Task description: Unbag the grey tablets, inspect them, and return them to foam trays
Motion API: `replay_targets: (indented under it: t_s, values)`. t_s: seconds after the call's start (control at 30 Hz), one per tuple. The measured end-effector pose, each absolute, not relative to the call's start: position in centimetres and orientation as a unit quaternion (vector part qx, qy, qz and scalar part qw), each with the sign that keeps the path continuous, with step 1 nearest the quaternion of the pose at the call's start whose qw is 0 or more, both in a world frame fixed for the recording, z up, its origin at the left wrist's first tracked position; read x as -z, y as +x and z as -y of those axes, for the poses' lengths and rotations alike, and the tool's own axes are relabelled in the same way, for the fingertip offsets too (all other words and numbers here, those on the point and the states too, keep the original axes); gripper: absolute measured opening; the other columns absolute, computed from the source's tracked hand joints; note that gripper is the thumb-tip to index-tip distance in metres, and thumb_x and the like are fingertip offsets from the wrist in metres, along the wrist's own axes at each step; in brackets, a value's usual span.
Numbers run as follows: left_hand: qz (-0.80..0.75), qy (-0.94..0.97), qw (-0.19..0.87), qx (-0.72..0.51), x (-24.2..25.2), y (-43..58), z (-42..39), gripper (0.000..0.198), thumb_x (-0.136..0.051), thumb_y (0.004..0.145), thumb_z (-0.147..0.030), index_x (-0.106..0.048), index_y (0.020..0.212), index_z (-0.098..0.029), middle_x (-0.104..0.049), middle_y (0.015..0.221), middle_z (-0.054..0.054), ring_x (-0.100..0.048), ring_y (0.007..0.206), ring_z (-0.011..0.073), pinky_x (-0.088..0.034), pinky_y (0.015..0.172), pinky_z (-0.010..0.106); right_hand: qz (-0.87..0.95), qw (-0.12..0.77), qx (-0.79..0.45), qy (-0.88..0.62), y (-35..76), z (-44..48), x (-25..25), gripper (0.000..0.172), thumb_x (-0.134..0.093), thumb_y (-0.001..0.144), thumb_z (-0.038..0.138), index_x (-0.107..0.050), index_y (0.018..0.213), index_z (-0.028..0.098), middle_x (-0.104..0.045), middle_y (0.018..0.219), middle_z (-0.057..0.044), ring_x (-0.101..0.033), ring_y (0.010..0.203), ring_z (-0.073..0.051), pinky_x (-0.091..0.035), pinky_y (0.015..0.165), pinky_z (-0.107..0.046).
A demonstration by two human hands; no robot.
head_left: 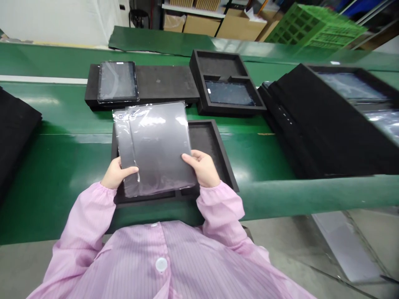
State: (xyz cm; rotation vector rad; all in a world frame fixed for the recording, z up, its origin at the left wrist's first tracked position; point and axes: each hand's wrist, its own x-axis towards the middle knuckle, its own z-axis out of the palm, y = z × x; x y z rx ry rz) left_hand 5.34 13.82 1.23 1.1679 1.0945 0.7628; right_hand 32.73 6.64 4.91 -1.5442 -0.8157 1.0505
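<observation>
Two flat grey tablets (158, 149) in clear plastic film overlap each other, slightly fanned out, between my hands. My left hand (116, 173) grips their left edge, thumb on top. At the right edge my right hand (202, 167) is closed on them, also thumb uppermost. Below them lies a black foam tray (222, 166), largely covered by the tablets; part of its right compartment shows. Just beyond, another film-wrapped tablet (117, 81) rests dark face up on a black foam block (166, 83).
A foam tray (199, 99) with a dark tablet (230, 93) in its near compartment stands behind. Stacked black trays (330, 133) fill the right side, with wrapped tablets in the top one. Black foam (15, 133) stands at far left. All sit on a green belt (264, 153); a green crate (311, 29) is behind.
</observation>
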Motion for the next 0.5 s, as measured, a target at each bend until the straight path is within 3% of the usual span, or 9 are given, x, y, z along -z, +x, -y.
replay_targets:
  t_s: [0.13, 0.33, 0.5]
  values:
    - [-0.528, 0.443, 0.614, -0.385, -3.2, 5.3, -12.9, 0.048, -0.086, 0.056, -0.043, -0.068, 0.086, -0.012, -0.074, 0.082, 0.007, -0.069, 0.070, 0.0218, -0.057, 0.064, 0.030, 0.290, 0.527, -0.391, -0.697, 37.8, -4.1, -8.9, 0.042, -0.083, 0.055, 0.052, -0.068, 0.071, 0.016, -0.069, 0.064, -0.002, -0.061, 0.053, -0.014, -0.048, 0.051, -0.024]
    - [-0.568, 0.394, 0.605, -0.395, -4.0, 5.3, -12.8, 0.049, -0.090, 0.045, -0.041, -0.067, 0.078, -0.012, -0.070, 0.070, 0.005, -0.064, 0.059, 0.0187, -0.052, 0.054, 0.027, 0.272, 0.442, -0.146, -0.842, 43.1, -1.5, -13.6, 0.016, -0.077, 0.070, 0.024, -0.070, 0.077, 0.012, -0.072, 0.075, -0.008, -0.064, 0.069, -0.016, -0.046, 0.066, -0.027]
    - [-0.551, 0.353, 0.620, -0.432, -3.3, 7.9, -12.4, 0.047, -0.089, 0.044, -0.036, -0.068, 0.079, -0.013, -0.070, 0.068, 0.003, -0.063, 0.056, 0.0170, -0.051, 0.054, 0.025, 0.337, 0.256, -0.036, -0.905, 44.6, -2.1, -15.0, 0.018, -0.073, 0.079, 0.024, -0.074, 0.087, 0.008, -0.074, 0.084, -0.015, -0.070, 0.082, -0.021, -0.045, 0.073, -0.030]
